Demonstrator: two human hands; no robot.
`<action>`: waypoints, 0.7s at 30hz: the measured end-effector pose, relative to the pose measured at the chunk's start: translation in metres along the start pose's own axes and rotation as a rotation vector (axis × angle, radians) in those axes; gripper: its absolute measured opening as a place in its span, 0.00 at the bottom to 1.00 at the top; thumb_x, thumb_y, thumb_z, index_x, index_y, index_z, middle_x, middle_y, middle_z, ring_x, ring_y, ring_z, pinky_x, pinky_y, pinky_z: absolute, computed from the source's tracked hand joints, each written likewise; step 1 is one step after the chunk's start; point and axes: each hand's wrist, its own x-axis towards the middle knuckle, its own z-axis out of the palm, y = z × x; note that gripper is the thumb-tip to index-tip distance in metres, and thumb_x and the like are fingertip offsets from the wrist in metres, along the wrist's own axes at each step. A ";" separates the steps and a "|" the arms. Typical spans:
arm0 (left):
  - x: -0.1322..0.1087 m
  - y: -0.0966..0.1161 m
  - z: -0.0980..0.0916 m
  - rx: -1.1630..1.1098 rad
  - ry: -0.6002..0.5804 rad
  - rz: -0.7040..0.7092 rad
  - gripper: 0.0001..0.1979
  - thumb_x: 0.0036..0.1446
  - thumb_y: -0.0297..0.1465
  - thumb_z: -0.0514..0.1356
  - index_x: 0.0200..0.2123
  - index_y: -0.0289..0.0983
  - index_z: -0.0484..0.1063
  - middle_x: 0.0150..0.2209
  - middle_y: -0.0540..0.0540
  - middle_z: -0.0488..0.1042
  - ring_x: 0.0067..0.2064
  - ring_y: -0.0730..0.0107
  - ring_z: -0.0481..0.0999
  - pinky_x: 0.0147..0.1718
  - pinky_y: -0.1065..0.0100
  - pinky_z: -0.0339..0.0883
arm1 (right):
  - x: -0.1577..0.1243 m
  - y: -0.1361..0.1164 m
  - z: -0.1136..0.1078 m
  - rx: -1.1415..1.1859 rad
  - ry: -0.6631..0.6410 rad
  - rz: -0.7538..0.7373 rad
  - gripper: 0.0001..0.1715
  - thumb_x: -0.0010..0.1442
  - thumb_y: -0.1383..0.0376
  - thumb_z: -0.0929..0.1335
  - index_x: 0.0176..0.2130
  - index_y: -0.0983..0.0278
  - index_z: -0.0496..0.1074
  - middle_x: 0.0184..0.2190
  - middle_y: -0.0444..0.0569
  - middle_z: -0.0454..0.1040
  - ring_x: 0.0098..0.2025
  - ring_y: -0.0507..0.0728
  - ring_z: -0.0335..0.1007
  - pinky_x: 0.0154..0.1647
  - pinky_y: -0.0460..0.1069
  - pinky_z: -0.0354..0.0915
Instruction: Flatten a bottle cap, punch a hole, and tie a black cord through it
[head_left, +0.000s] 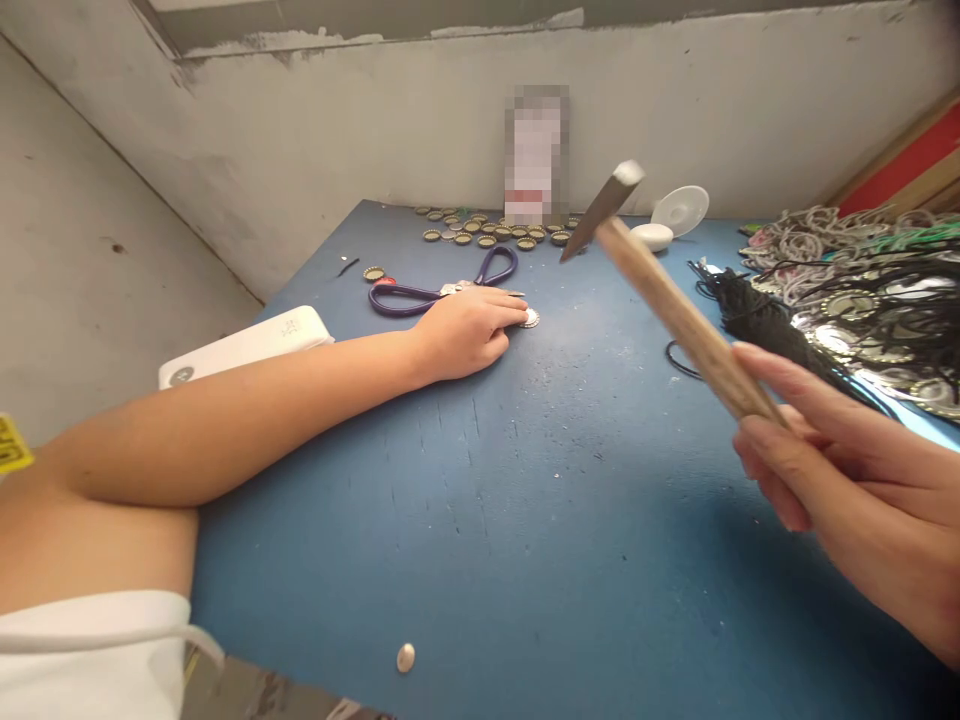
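Observation:
My right hand (pixel 832 470) grips a hammer (pixel 686 315) by its wooden handle, the metal head raised above the blue table. On the tabletop, my left hand (pixel 469 330) pinches a bottle cap (pixel 532 318) with its fingertips, and the fingers cover part of the cap. Just behind that hand lies a pair of scissors (pixel 416 300) with dark blue handles. Beside the scissors sits another bottle cap (pixel 373 273), and a small red piece is partly hidden under a scissor handle.
Several bottle caps (pixel 495 232) are spread at the table's back edge near a blurred upright box (pixel 536 150). Bundled cords (pixel 825 290) with caps pile up at right. A white power bank (pixel 247 345) lies behind my left forearm. A small round button (pixel 406 657) rests near the front edge.

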 end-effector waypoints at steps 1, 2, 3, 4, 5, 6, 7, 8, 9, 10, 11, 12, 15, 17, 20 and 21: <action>0.000 0.000 0.000 -0.003 0.004 0.004 0.23 0.56 0.18 0.53 0.50 0.35 0.80 0.52 0.43 0.82 0.56 0.59 0.81 0.58 0.59 0.75 | -0.001 0.000 0.000 0.005 0.048 -0.015 0.33 0.59 0.53 0.71 0.63 0.44 0.73 0.19 0.37 0.67 0.18 0.53 0.61 0.16 0.49 0.63; 0.000 -0.001 0.001 -0.003 0.008 0.006 0.23 0.56 0.18 0.53 0.50 0.35 0.80 0.52 0.43 0.82 0.56 0.59 0.81 0.58 0.59 0.75 | -0.001 0.000 0.001 -0.003 0.060 -0.032 0.33 0.59 0.53 0.71 0.63 0.45 0.73 0.19 0.38 0.67 0.18 0.53 0.61 0.16 0.49 0.63; 0.001 -0.001 0.001 -0.003 0.014 0.008 0.23 0.56 0.18 0.54 0.50 0.35 0.81 0.51 0.43 0.83 0.56 0.59 0.81 0.58 0.60 0.75 | 0.000 -0.001 0.001 -0.021 0.028 -0.041 0.33 0.58 0.53 0.71 0.62 0.47 0.74 0.19 0.39 0.69 0.17 0.53 0.61 0.16 0.50 0.63; 0.001 -0.001 0.001 -0.002 0.018 0.008 0.23 0.55 0.18 0.54 0.49 0.35 0.81 0.51 0.43 0.83 0.55 0.59 0.81 0.58 0.60 0.75 | 0.001 -0.001 0.002 -0.049 -0.035 -0.050 0.32 0.57 0.53 0.71 0.60 0.49 0.77 0.19 0.40 0.70 0.17 0.53 0.61 0.16 0.50 0.62; 0.001 0.000 0.001 0.000 0.022 0.008 0.22 0.55 0.18 0.54 0.48 0.35 0.81 0.51 0.43 0.83 0.55 0.59 0.81 0.58 0.59 0.75 | 0.003 -0.001 0.002 -0.076 -0.109 -0.056 0.31 0.56 0.51 0.70 0.58 0.52 0.79 0.19 0.41 0.71 0.17 0.53 0.61 0.16 0.50 0.62; 0.001 0.000 0.001 0.003 0.023 0.010 0.22 0.55 0.19 0.54 0.47 0.36 0.81 0.50 0.43 0.83 0.55 0.59 0.82 0.58 0.59 0.76 | 0.005 -0.001 0.002 -0.100 -0.181 -0.057 0.31 0.55 0.50 0.69 0.56 0.54 0.81 0.18 0.42 0.72 0.16 0.53 0.61 0.15 0.51 0.61; 0.001 -0.001 0.001 0.006 0.023 0.010 0.21 0.55 0.19 0.54 0.47 0.36 0.82 0.50 0.43 0.83 0.54 0.59 0.82 0.57 0.59 0.76 | 0.007 -0.001 0.002 -0.109 -0.230 -0.052 0.32 0.54 0.49 0.69 0.55 0.56 0.81 0.18 0.42 0.72 0.15 0.53 0.60 0.14 0.51 0.60; 0.001 -0.001 0.002 0.007 0.022 0.008 0.21 0.55 0.19 0.54 0.46 0.36 0.82 0.50 0.43 0.83 0.54 0.58 0.82 0.57 0.59 0.76 | 0.007 -0.001 0.003 -0.103 -0.242 -0.048 0.33 0.55 0.48 0.68 0.56 0.56 0.81 0.17 0.42 0.71 0.15 0.53 0.60 0.13 0.51 0.59; 0.001 -0.001 0.002 0.007 0.021 0.005 0.21 0.55 0.19 0.54 0.47 0.36 0.82 0.50 0.43 0.83 0.54 0.58 0.82 0.57 0.58 0.76 | 0.007 -0.002 0.002 -0.088 -0.217 -0.051 0.33 0.56 0.49 0.68 0.57 0.56 0.80 0.17 0.41 0.70 0.14 0.52 0.59 0.13 0.50 0.58; 0.001 -0.001 0.002 0.004 0.022 0.001 0.21 0.55 0.19 0.54 0.47 0.36 0.82 0.51 0.43 0.83 0.55 0.58 0.82 0.57 0.58 0.76 | 0.006 -0.002 0.002 -0.067 -0.168 -0.065 0.32 0.57 0.49 0.69 0.58 0.54 0.79 0.17 0.39 0.68 0.15 0.52 0.58 0.12 0.50 0.57; 0.000 -0.002 0.002 0.000 0.023 -0.003 0.22 0.55 0.18 0.54 0.48 0.35 0.81 0.51 0.42 0.83 0.56 0.58 0.81 0.58 0.58 0.75 | 0.004 -0.002 0.002 -0.041 -0.111 -0.076 0.31 0.58 0.51 0.70 0.59 0.51 0.78 0.18 0.38 0.68 0.15 0.51 0.58 0.13 0.49 0.58; 0.000 -0.002 0.002 -0.005 0.024 -0.007 0.22 0.56 0.18 0.54 0.49 0.35 0.81 0.52 0.42 0.82 0.56 0.58 0.81 0.59 0.58 0.75 | 0.002 -0.002 0.001 -0.008 -0.043 -0.086 0.30 0.59 0.53 0.70 0.60 0.48 0.76 0.19 0.38 0.67 0.16 0.51 0.59 0.14 0.49 0.59; -0.001 -0.001 0.001 -0.023 0.011 -0.024 0.23 0.56 0.18 0.54 0.50 0.35 0.80 0.54 0.41 0.81 0.58 0.58 0.79 0.60 0.58 0.73 | -0.003 -0.001 0.000 0.069 0.063 -0.088 0.32 0.62 0.57 0.70 0.64 0.43 0.71 0.21 0.37 0.68 0.18 0.51 0.61 0.18 0.49 0.63; -0.001 0.002 0.000 -0.020 -0.007 -0.049 0.22 0.57 0.18 0.54 0.51 0.35 0.80 0.54 0.41 0.81 0.58 0.58 0.79 0.60 0.57 0.73 | -0.004 0.000 0.001 0.048 0.053 -0.070 0.32 0.62 0.56 0.71 0.64 0.42 0.71 0.22 0.37 0.68 0.19 0.51 0.61 0.17 0.50 0.62; -0.001 0.005 -0.002 0.015 -0.031 -0.105 0.22 0.59 0.20 0.54 0.52 0.37 0.80 0.54 0.39 0.79 0.58 0.56 0.78 0.58 0.54 0.73 | -0.002 0.002 0.003 -0.019 0.035 -0.033 0.31 0.61 0.55 0.72 0.62 0.42 0.73 0.20 0.37 0.67 0.19 0.52 0.60 0.15 0.49 0.62; -0.001 0.006 -0.002 0.027 -0.034 -0.121 0.21 0.59 0.21 0.55 0.52 0.38 0.80 0.53 0.39 0.79 0.58 0.55 0.77 0.57 0.53 0.73 | -0.001 0.003 0.004 -0.023 0.029 -0.024 0.30 0.60 0.54 0.72 0.62 0.43 0.74 0.20 0.37 0.67 0.19 0.52 0.60 0.15 0.49 0.62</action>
